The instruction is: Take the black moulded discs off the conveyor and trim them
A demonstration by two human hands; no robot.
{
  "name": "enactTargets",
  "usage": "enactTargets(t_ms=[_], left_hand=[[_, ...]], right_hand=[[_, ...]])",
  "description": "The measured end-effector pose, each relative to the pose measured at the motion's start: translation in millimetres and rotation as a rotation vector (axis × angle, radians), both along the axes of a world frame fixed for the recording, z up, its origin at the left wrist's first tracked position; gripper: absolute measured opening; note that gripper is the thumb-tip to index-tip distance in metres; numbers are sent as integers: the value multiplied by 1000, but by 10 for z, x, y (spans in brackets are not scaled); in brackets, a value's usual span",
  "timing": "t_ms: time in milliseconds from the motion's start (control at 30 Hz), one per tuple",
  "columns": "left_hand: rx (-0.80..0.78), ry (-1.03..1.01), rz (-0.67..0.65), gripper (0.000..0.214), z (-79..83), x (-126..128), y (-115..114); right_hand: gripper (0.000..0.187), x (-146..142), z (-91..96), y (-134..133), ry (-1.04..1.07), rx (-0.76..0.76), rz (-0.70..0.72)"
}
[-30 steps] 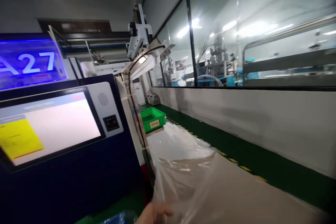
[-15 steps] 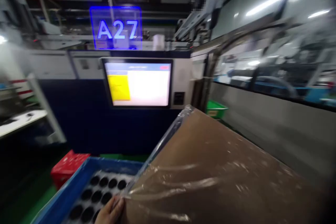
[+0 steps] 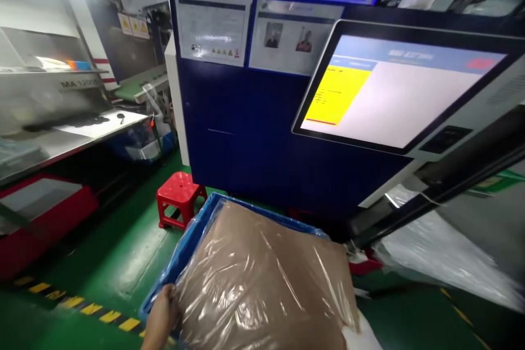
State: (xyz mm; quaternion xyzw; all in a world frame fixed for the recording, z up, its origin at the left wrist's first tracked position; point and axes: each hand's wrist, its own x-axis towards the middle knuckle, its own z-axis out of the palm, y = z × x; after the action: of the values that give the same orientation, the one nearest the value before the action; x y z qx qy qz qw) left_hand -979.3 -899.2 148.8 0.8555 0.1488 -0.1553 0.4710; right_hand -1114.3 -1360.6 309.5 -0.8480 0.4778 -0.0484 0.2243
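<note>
A brown cardboard sheet wrapped in clear, wrinkled plastic lies over the top of a blue crate. It covers what is inside the crate. My left hand grips the sheet's left edge beside the crate rim, its fingers partly hidden. At the lower right, my right hand, in something white, is at the sheet's right edge and closed on it. Only a small part of that hand shows above the frame's bottom.
A red plastic stool stands behind the crate, left of it. Ahead is a dark blue panel with a lit screen. On the left is a workbench. Clear plastic sheeting hangs at right. Yellow-black tape crosses the green floor.
The cardboard sheet has come down from a raised tilt onto the crate, hiding the rows of black round things seen there. The view has turned left and downward. My right hand has come into view.
</note>
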Motion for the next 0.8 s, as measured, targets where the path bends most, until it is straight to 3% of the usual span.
enactTargets(t_ms=[167, 367, 500, 633, 733, 800], left_hand=[[262, -71, -329, 53, -82, 182, 61], [535, -167, -632, 59, -74, 209, -120], [500, -121, -895, 56, -193, 233, -322], [481, 43, -978, 75, -481, 307, -556], [497, 94, -967, 86, -714, 365, -678], [472, 102, -951, 91, -822, 415, -713]], right_hand=[[57, 389, -483, 299, 63, -101, 19], [53, 675, -890, 263, 37, -220, 92], [60, 811, -1040, 271, 44, -306, 95], [73, 850, -1240, 543, 81, -389, 241], [76, 777, -1525, 818, 183, -332, 449], [77, 714, -1736, 914, 287, -290, 474]])
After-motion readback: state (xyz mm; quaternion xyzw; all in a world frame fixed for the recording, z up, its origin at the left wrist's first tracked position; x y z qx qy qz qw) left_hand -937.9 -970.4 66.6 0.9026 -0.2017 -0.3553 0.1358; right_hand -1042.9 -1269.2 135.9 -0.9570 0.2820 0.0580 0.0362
